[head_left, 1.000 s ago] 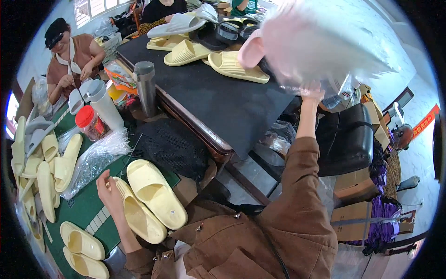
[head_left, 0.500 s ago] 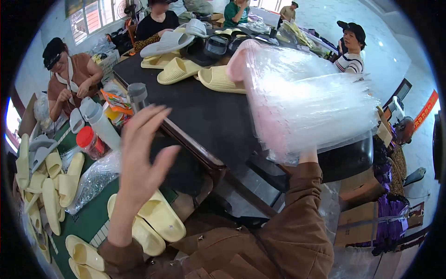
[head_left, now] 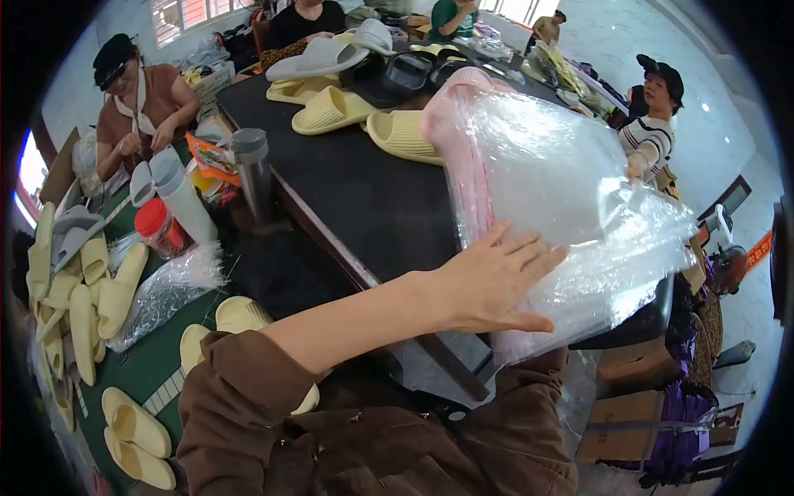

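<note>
Left hand (head_left: pixel 488 285): is being pressed flat, fingers spread, on the stack of clear plastic bags (head_left: pixel 562 198).
Right hand: hidden; state cannot be told.
Advice: bags should be steadied at tabletop (head_left: pixel 364 198) edge.

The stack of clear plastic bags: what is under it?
Under the plastic bags lies the black table. The left hand presses on them. The right hand is hidden behind the bags.

Bag stack over table's near right edge, left hand on it.
Stack of plastic bags (head_left: pixel 562 198) above table (head_left: pixel 364 198); left hand (head_left: pixel 488 285) flat against its near side; slippers (head_left: pixel 364 116) behind; metal flask (head_left: pixel 252 169) left.
</note>
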Available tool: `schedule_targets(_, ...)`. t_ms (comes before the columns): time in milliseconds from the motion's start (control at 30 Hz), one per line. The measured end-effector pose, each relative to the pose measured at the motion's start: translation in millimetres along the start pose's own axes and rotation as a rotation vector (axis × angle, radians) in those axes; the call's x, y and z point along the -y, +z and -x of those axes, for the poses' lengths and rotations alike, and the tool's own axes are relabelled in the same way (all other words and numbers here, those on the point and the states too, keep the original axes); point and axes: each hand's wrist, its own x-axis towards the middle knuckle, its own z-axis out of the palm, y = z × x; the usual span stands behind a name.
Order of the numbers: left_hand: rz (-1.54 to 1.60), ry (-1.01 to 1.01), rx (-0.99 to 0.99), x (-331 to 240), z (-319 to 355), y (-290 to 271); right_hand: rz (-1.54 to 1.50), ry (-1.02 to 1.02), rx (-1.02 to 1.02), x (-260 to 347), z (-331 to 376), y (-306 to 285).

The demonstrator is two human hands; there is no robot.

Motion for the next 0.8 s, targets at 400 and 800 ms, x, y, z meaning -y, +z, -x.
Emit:
schedule_targets(400,-0.419,-0.352,-0.273,-78.0,79.6,-96.1,-0.003,0.754,0.450,-307.5,127.0,184.7)
schedule_targets(800,-1.179,-0.939,-0.360,-152.6,263.2,-223.4,-0.068,1.344,0.942,-457.7,410.7,337.9)
